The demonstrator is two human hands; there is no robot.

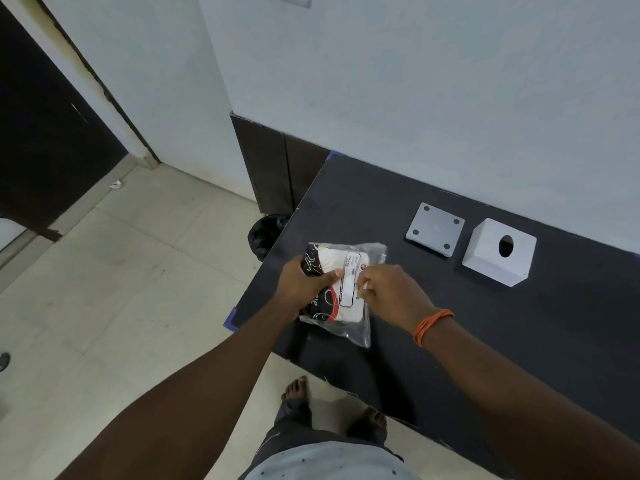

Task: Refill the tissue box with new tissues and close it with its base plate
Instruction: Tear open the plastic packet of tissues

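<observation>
A clear plastic tissue pack [346, 299] with a black, red and white print is held just above the near left part of the black table [519, 323]. My left hand [304, 285] grips its left side. My right hand [388, 292] pinches the plastic on the pack's right side, with an orange band at the wrist. The white cube tissue box [498, 258], with a round hole in its upper face, stands at the back right of the table. Its square grey base plate [434, 228], with four dark pads, lies flat just left of the box.
A black bin [266, 233] stands on the floor at the table's far left corner. The wall runs along the table's back edge. A dark door is at the far left, and a scrap of paper [116, 184] lies on the tiled floor. My bare feet are below the table's near edge.
</observation>
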